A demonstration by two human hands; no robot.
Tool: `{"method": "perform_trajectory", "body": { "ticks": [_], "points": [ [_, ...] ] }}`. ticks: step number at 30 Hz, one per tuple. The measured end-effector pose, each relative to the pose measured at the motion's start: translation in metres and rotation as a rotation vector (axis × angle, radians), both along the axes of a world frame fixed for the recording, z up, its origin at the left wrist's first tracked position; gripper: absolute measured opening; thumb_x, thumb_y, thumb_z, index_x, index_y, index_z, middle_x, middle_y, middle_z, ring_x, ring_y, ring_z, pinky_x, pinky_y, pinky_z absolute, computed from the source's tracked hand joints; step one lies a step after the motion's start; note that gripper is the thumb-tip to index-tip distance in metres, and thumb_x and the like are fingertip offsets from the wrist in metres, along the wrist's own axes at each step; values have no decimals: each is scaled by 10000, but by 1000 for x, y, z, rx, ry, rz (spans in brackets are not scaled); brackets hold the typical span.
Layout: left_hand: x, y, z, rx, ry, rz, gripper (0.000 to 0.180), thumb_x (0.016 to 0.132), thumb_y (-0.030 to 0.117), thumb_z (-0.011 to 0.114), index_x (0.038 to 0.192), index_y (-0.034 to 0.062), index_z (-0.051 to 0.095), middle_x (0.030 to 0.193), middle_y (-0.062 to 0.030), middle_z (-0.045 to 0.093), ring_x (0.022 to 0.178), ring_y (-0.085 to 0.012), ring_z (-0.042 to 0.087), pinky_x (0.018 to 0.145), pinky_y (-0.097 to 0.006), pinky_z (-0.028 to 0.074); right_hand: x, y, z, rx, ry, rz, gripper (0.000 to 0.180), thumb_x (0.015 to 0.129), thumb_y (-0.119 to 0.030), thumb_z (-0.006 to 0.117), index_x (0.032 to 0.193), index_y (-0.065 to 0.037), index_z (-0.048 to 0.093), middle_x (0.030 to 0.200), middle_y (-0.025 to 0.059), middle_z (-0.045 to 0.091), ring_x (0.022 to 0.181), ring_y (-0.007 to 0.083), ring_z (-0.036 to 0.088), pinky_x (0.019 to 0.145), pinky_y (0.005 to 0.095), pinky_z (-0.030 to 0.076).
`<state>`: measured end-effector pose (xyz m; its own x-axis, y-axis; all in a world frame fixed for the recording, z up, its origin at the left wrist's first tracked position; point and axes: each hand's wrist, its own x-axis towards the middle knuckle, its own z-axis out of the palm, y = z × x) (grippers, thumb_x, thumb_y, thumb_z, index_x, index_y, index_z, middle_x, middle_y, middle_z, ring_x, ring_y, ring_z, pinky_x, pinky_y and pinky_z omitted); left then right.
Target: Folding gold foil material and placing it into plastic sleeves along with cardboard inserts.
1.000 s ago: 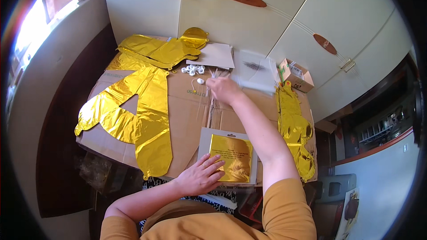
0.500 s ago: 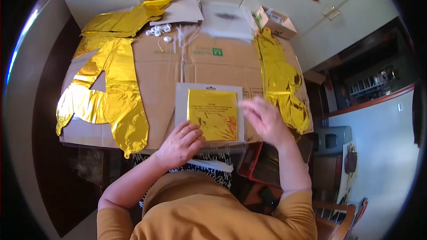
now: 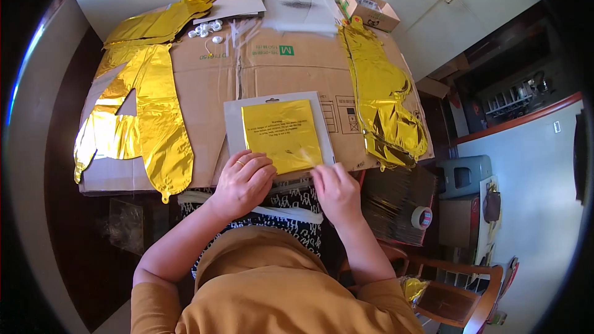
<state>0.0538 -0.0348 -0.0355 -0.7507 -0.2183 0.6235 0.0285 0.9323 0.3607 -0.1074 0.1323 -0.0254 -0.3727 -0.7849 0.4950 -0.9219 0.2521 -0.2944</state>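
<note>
On the cardboard in front of me lies a flat clear bag with a pale card and a folded gold foil balloon inside. Dark print runs across its front. My left hand, a ring on one finger, has its curled fingers on the bag's near left corner, closed on that edge. At the near right corner, my right hand pinches the bag's edge between thumb and fingers. The fingertips' undersides are hidden. To the left lies a flat gold letter-shaped foil balloon, and another gold foil balloon lies on the right.
Farther back are more gold foil, white cards, silvery-white ribbon rolls, clear bags and a small open box. Below the table's right side are a tape roll and a wooden chair.
My right hand has come down from the bag's right side to its near right corner and now pinches it. The bag has turned slightly. The whole view has shifted a little.
</note>
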Motion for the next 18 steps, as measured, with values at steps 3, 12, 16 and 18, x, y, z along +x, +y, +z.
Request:
{"method": "perform_trajectory", "body": {
  "ticks": [3, 12, 16, 18],
  "points": [
    [2, 0, -8, -57, -49, -17, 223, 794, 54, 757, 989, 56, 648, 1080, -89, 650, 1127, -286, 628, 1050, -487, 454, -7, -5, -2, 21, -73, -131, 207, 845, -139, 784, 934, -64, 613, 783, 67, 618, 638, 265, 634, 574, 386, 521],
    [0, -9, -8, 3, -181, -143, 268, 837, 158, 751, 1046, 78, 604, 1157, -97, 611, 1258, -307, 565, 1123, -550, 377, -60, 18, 11, 217, -234, 282, 593, 774, -160, 829, 1325, -101, 619, 1288, 135, 555, 1124, 319, 600, 940, 411, 504],
    [0, -17, -6, 70, -208, -169, 280, 832, 122, 756, 1070, 77, 616, 1166, -92, 616, 1267, -303, 563, 1133, -536, 371, -71, 12, 16, 270, -250, 405, 577, 778, -159, 826, 1318, -114, 629, 1298, 125, 558, 1140, 315, 602, 938, 405, 509],
    [1, -20, -4, 107, -212, -176, 282, 830, 103, 756, 1081, 72, 631, 1165, -92, 622, 1268, -301, 565, 1141, -528, 363, -69, 11, 31, 300, -305, 426, 563, 775, -161, 828, 1303, -112, 637, 1297, 121, 559, 1142, 316, 604, 936, 401, 512]
  ]
}}
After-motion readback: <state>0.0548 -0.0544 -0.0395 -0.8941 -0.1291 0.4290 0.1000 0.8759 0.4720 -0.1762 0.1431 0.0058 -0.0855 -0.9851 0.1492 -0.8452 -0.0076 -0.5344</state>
